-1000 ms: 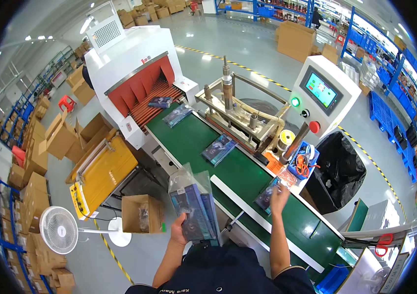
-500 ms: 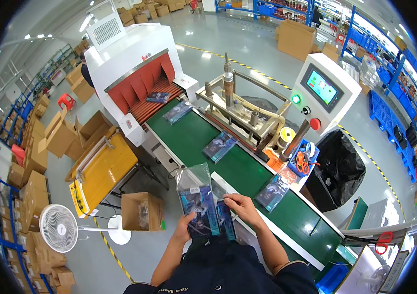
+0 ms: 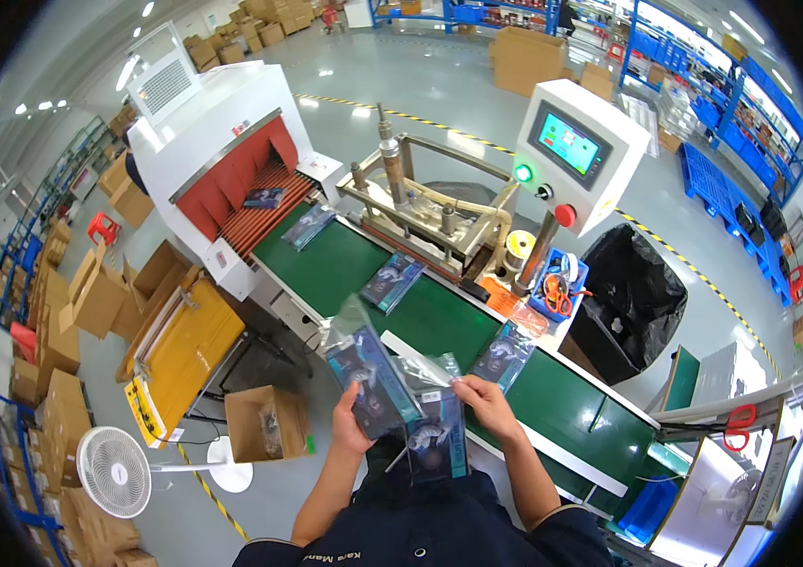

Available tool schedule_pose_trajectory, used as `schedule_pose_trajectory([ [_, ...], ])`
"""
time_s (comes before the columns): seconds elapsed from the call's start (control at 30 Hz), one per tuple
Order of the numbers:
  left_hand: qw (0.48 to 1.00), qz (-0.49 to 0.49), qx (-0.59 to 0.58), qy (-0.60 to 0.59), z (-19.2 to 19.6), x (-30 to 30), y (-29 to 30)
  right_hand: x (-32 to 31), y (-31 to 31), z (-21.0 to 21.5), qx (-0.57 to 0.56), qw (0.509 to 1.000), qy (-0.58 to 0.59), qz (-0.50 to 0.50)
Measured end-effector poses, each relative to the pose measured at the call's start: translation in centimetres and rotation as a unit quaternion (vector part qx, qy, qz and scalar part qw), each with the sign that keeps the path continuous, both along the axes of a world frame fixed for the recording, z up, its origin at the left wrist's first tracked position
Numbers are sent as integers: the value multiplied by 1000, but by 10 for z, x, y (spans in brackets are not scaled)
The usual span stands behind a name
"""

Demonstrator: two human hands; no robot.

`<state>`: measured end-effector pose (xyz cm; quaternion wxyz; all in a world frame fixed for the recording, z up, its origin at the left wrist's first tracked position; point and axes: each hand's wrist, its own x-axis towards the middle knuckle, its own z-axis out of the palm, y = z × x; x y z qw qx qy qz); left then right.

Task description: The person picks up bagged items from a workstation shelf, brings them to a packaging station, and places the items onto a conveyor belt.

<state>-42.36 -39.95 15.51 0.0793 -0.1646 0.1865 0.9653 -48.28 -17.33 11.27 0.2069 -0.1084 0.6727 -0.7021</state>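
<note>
My left hand [image 3: 351, 427] grips a flat dark-blue box in a loose clear plastic bag [image 3: 370, 378], its top leaning to the left. With my right hand [image 3: 485, 406], fingers pinched, I hold the bunched clear film at the top of a second bagged blue box [image 3: 438, 442]. This one hangs lower, close to my body, its upper left corner beside the first box. Both are held over the near edge of a green conveyor belt [image 3: 335, 276]. More wrapped boxes lie on the belt, one by my right hand [image 3: 504, 357] and one farther up [image 3: 392, 283].
A white shrink tunnel [image 3: 222, 123] with red flaps stands at the belt's far left end. Behind the belt are a metal sealing press [image 3: 420, 203], a control panel [image 3: 572, 146], a blue tool bin [image 3: 557, 288] and a black-lined bin [image 3: 633, 302]. A carton [image 3: 264, 425] and fan [image 3: 113, 471] stand left.
The two boxes in my hands have come apart: the left one leans further left, and more of the right one's face shows. My view has turned slightly to the right.
</note>
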Motion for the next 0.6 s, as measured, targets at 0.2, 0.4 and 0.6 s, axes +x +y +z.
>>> schedule_pose_trajectory([
  [0.2, 999, 25, -27, -36, -54, 15, -24, 4, 115, -31, -133, 941, -29, -310],
  [0.4, 989, -98, -4, -110, -66, 45, -1, 19, 271, -61, 207, 820, 83, -527],
  [0.6, 984, -135, -70, -96, -85, 56, 29, 21, 332, -143, 404, 714, 23, -571],
])
